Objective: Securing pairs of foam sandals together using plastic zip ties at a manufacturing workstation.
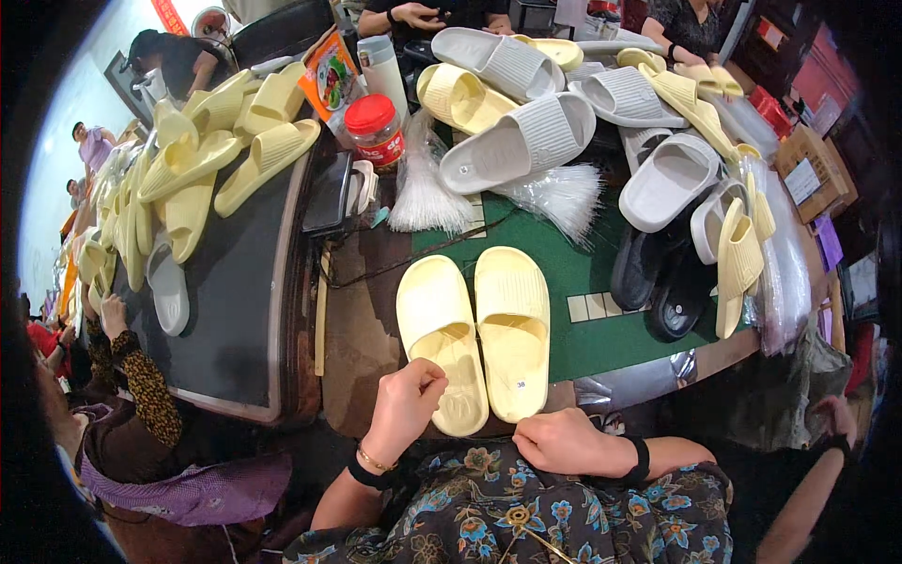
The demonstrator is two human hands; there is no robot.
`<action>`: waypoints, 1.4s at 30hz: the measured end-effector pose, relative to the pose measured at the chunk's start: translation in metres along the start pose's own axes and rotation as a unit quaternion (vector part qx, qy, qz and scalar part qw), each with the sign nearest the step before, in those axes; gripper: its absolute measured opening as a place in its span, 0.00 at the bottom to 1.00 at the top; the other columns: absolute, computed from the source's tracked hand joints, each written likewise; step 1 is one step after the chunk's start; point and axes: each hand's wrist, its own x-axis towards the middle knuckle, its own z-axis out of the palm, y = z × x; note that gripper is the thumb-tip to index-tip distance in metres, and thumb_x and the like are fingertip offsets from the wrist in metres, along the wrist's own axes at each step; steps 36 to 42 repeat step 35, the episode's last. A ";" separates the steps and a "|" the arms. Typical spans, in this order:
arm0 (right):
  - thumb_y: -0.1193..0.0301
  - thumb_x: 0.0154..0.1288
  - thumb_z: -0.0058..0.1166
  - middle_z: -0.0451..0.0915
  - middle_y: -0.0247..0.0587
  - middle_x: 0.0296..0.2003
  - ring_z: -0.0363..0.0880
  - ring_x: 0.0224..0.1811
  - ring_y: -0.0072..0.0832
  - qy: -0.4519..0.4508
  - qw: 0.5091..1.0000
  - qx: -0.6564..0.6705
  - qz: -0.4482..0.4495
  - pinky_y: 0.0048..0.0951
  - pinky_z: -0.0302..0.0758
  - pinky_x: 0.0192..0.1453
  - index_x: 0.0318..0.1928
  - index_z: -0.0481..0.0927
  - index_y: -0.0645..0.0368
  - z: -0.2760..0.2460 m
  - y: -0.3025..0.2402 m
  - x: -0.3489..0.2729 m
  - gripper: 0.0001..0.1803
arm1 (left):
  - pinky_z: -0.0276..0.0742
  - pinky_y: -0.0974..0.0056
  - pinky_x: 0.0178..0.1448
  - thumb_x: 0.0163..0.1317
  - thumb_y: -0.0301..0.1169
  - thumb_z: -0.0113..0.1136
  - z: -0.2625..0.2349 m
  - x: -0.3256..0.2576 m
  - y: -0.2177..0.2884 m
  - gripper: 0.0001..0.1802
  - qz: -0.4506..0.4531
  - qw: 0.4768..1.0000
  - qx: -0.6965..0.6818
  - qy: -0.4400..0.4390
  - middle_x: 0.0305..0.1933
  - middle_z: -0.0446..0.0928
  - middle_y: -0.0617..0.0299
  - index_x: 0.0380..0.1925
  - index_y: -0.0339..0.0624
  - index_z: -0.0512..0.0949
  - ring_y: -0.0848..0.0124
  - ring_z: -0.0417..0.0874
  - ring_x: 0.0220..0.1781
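Two pale yellow slide slippers lie side by side before me, soles down, toes pointing away. The right one has a small printed mark on its footbed near the heel. My left hand is closed in a pinch over the outer heel side of the left slipper; whatever its fingertips hold is too small or hidden to make out. Just below the right slipper's heel, my right hand is closed with its fingers curled under, so its contents are hidden. Each wrist wears a black band.
Grey and yellow slippers pile up beyond the pair, beside bundles of clear plastic strands and a red-lidded jar. Black slippers lie right. On the left, a dark conveyor belt carries more slippers; a co-worker's hand is beside it.
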 end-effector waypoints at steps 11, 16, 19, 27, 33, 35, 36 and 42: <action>0.69 0.60 0.59 0.78 0.40 0.17 0.80 0.19 0.37 0.103 0.992 -0.028 -0.074 0.36 0.75 0.20 0.26 0.76 0.58 -0.028 -0.016 -0.018 0.09 | 0.77 0.70 0.28 0.59 0.23 0.62 -0.002 0.017 0.000 0.06 0.026 0.998 0.023 0.053 0.24 0.81 0.56 0.34 0.30 0.79 0.75 0.82 0.23; 0.69 0.60 0.59 0.77 0.39 0.16 0.79 0.18 0.37 0.112 0.990 -0.030 -0.081 0.35 0.74 0.19 0.25 0.75 0.58 -0.030 -0.014 -0.016 0.10 | 0.77 0.70 0.28 0.60 0.23 0.62 -0.001 0.023 -0.004 0.06 0.031 0.998 0.040 0.049 0.25 0.81 0.56 0.35 0.30 0.80 0.74 0.83 0.23; 0.69 0.60 0.58 0.76 0.40 0.16 0.79 0.18 0.37 0.097 0.991 -0.063 -0.073 0.36 0.74 0.19 0.24 0.74 0.58 -0.021 -0.003 -0.005 0.10 | 0.78 0.69 0.29 0.60 0.24 0.62 0.003 0.021 -0.004 0.08 0.047 0.994 0.044 0.085 0.26 0.82 0.54 0.37 0.31 0.81 0.73 0.83 0.24; 0.71 0.61 0.56 0.77 0.44 0.19 0.80 0.21 0.41 0.133 0.988 -0.080 -0.023 0.40 0.75 0.24 0.26 0.76 0.58 -0.013 0.018 0.041 0.08 | 0.77 0.60 0.31 0.60 0.30 0.64 -0.001 0.011 0.016 0.09 0.116 0.970 0.162 0.140 0.30 0.81 0.52 0.39 0.39 0.82 0.59 0.82 0.26; 0.68 0.62 0.56 0.77 0.41 0.18 0.80 0.19 0.39 0.243 0.961 -0.129 -0.014 0.38 0.77 0.23 0.25 0.75 0.56 -0.019 0.038 0.076 0.10 | 0.77 0.63 0.33 0.59 0.25 0.64 -0.021 0.038 0.018 0.06 0.120 0.970 0.089 0.193 0.30 0.80 0.52 0.36 0.35 0.82 0.62 0.82 0.27; 0.67 0.62 0.57 0.79 0.41 0.19 0.80 0.19 0.37 0.253 0.955 -0.153 -0.022 0.36 0.77 0.22 0.26 0.75 0.56 -0.017 0.044 0.082 0.10 | 0.79 0.63 0.37 0.59 0.28 0.64 -0.031 0.058 0.012 0.10 0.092 0.975 0.095 0.181 0.32 0.81 0.50 0.39 0.35 0.81 0.62 0.84 0.31; 0.67 0.62 0.57 0.79 0.41 0.19 0.80 0.19 0.37 0.253 0.955 -0.153 -0.022 0.36 0.77 0.22 0.26 0.75 0.56 -0.017 0.044 0.082 0.10 | 0.79 0.63 0.37 0.59 0.28 0.64 -0.031 0.058 0.012 0.10 0.092 0.975 0.095 0.181 0.32 0.81 0.50 0.39 0.35 0.81 0.62 0.84 0.31; 0.67 0.62 0.57 0.79 0.41 0.19 0.80 0.19 0.37 0.253 0.955 -0.153 -0.022 0.36 0.77 0.22 0.26 0.75 0.56 -0.017 0.044 0.082 0.10 | 0.79 0.63 0.37 0.59 0.28 0.64 -0.031 0.058 0.012 0.10 0.092 0.975 0.095 0.181 0.32 0.81 0.50 0.39 0.35 0.81 0.62 0.84 0.31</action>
